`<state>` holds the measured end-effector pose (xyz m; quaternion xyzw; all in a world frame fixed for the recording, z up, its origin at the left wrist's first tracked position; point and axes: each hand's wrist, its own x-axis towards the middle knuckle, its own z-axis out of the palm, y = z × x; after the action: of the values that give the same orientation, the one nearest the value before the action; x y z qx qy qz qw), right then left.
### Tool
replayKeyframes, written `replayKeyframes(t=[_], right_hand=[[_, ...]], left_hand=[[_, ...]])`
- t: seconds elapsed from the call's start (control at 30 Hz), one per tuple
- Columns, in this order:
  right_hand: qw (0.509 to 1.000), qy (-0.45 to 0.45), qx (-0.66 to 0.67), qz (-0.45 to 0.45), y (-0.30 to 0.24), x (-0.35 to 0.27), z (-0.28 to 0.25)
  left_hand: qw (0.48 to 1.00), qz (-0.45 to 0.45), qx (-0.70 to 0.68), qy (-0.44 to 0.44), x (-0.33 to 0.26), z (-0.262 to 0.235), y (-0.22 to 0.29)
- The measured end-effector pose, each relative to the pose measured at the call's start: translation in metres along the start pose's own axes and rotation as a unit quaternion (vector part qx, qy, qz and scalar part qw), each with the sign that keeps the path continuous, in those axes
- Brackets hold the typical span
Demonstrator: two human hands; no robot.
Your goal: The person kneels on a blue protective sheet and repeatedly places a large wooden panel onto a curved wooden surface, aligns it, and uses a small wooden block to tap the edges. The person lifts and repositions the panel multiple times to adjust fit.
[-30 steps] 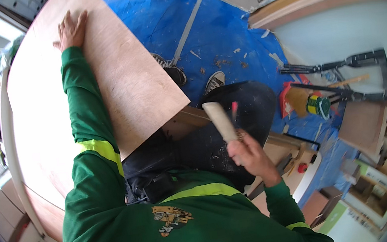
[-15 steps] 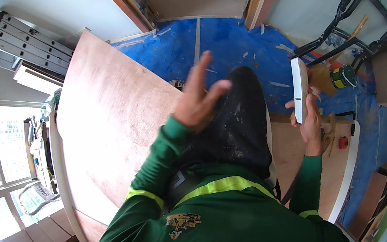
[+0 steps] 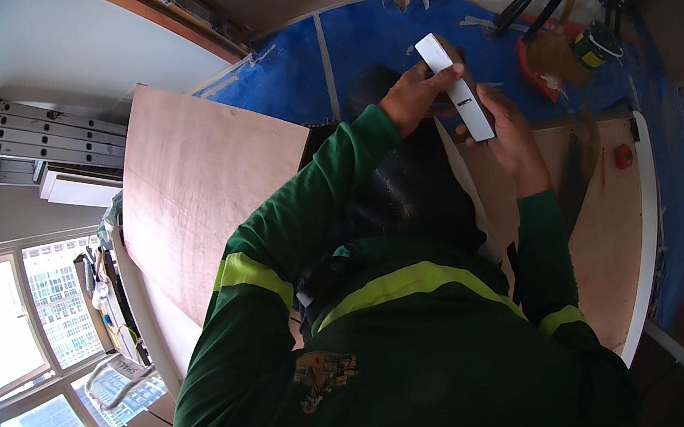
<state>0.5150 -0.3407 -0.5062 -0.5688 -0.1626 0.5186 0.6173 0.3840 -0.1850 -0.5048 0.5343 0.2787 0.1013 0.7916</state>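
Note:
A hand plane is held up in front of me, its pale flat sole with a dark slit facing me and its wooden side turned away. My right hand grips it from the right, near its lower end. From the left, my left hand reaches over and holds the upper part, thumb lying across the sole. Some fingers of both hands are hidden behind it. My bent knee, in dark trousers, is below the hands.
A large plywood sheet lies to my left. On the right, a wooden panel with a pale edge carries a red tape measure. Blue sheeting covers the floor. A bucket stands far right; a folded ladder is at left.
My right hand has brought the hand plane left, toward my middle, and tilted it. My left hand, empty and spread before, has moved right and taken hold of it.

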Motion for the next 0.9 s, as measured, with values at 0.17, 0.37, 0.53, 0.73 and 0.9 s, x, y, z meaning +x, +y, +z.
replayKeyframes(t=[0.17, 0.37, 0.53, 0.73, 0.9], right_hand=[[0.995, -0.015, 0.101, 0.014, 0.018, 0.006, -0.024], [0.966, -0.096, 0.240, -0.006, 0.033, 0.036, -0.058], [0.965, -0.120, 0.222, -0.067, 0.038, 0.050, -0.084], [0.818, 0.166, -0.502, -0.226, 0.032, 0.042, -0.120], [0.756, 0.193, -0.569, -0.260, 0.035, 0.039, -0.121]], left_hand=[[0.996, 0.034, 0.080, 0.015, 0.024, 0.012, -0.005], [0.963, 0.094, 0.252, 0.003, 0.054, 0.027, 0.003], [0.981, 0.060, 0.172, -0.063, 0.055, 0.045, 0.023], [0.804, 0.279, 0.519, 0.082, 0.073, 0.033, 0.002], [0.873, 0.175, 0.424, 0.164, 0.077, 0.016, -0.007]])
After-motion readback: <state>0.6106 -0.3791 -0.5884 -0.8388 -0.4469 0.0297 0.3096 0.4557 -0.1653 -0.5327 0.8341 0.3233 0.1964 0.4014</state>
